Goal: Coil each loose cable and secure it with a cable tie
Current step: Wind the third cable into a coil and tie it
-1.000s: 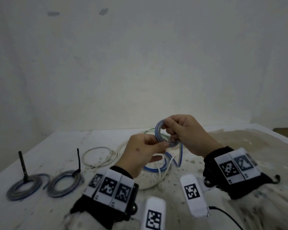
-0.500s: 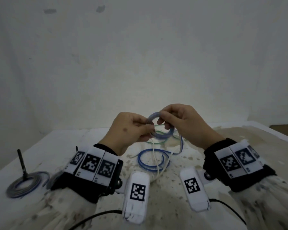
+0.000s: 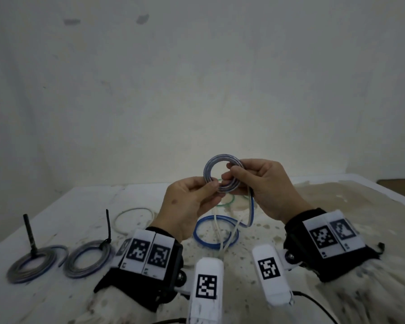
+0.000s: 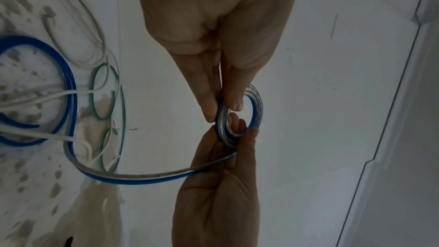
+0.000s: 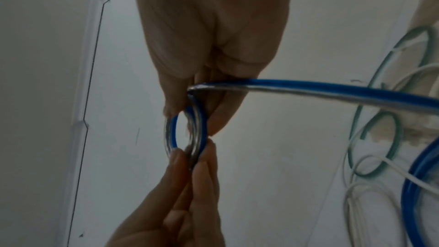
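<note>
A small coil of blue-and-clear cable (image 3: 208, 170) hangs in the air between both hands, above the table's middle. My left hand (image 3: 216, 186) pinches its lower left edge with thumb and forefinger. My right hand (image 3: 229, 180) pinches its right side. The left wrist view shows the coil (image 4: 257, 104) between the left hand (image 4: 223, 112) and the right hand (image 4: 237, 134). The uncoiled tail (image 4: 142, 177) runs down to a blue loop (image 3: 198, 232) on the table. In the right wrist view the tail (image 5: 332, 91) leaves the right hand (image 5: 190, 119) sideways.
Two finished grey-blue coils (image 3: 35, 263) (image 3: 89, 258) lie at the left of the white table (image 3: 56, 218), each with a black cable tie (image 3: 29, 232) (image 3: 108, 225) standing up. A loose white cable (image 3: 133, 210) and a green cable (image 3: 229, 202) lie behind and under the hands.
Both hands lifted the coil higher and turned it so the ring faces me. The left hand shifted its pinch to the coil's lower left edge.
</note>
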